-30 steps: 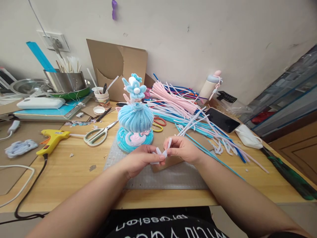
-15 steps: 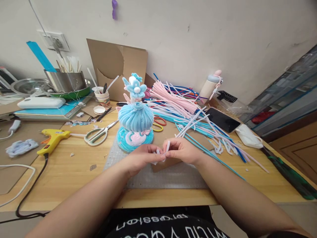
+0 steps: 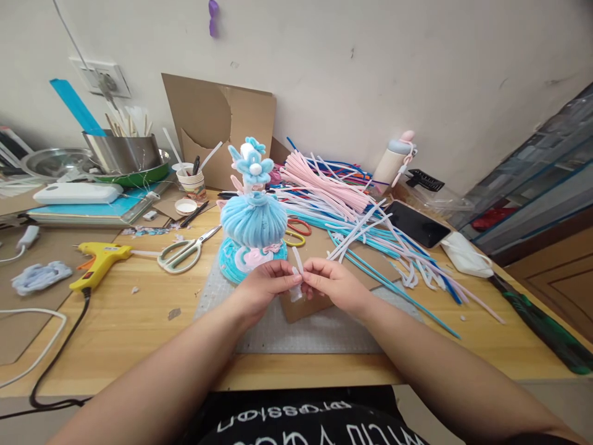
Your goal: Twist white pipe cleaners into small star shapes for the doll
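Pinching white strip (image 3: pixel 297 258) between fingertips of left hand (image 3: pixel 262 287) and right hand (image 3: pixel 341 285), above cardboard (image 3: pixel 293 315); seemingly only part-shaped, with one end free; apart from blue figure (image 3: pixel 254 221), seemingly well built up.

A plain off-white wall (image 3: pixel 324 111) spans the view from ten o'clock round to two, with a few small scuffs on it (the one near one o'clock is a dark little squiggle). At ten o'clock sits a white socket plate (image 3: pixel 121 83), a thin cord (image 3: pixel 69 34) running down towards it from above; at eleven, a purple scrap (image 3: pixel 213 17) shows against the wall. Between two and three stands a blue-edged shelf unit (image 3: pixel 532 154), and just past three a brown wooden panel (image 3: pixel 556 284). The light-wood table (image 3: pixel 115 321) spreads below, with pale floor (image 3: pixel 551 402) at four. Soft light dims towards two o'clock.
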Demonstrator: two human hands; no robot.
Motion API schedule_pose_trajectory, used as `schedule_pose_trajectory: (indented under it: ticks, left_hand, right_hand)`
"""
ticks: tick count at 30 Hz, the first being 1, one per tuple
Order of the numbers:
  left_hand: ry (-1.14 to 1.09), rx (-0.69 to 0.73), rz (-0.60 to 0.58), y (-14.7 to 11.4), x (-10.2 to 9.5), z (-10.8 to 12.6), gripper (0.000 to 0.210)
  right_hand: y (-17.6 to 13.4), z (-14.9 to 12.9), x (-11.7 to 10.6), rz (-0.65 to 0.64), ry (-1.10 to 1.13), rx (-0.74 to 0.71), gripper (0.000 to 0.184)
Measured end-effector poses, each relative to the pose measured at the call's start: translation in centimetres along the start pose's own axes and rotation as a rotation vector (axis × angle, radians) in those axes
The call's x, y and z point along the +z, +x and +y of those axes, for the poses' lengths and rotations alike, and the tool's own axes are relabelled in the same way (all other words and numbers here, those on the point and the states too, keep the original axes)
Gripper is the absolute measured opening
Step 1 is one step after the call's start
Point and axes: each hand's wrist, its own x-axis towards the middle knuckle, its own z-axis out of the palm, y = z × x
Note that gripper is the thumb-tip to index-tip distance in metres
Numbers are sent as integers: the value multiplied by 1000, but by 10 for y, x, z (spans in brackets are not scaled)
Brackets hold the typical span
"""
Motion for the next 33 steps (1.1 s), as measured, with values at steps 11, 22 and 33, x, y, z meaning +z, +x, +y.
schedule_pose_trajectory:
  ticks: [11, 22, 33]
  left_hand:
    - [-66, -23, 48, 1, -1, -1, 25]
    - [-124, 21, 60, 2, -2, 1, 23]
    - [-51, -51, 16, 0, 0, -2, 24]
  right_hand:
    - [-1, -1, 1, 86, 62, 83, 30]
    - [-7, 2, -4, 244, -592, -371, 9]
    - [-11, -1, -5, 253, -975, -631, 12]
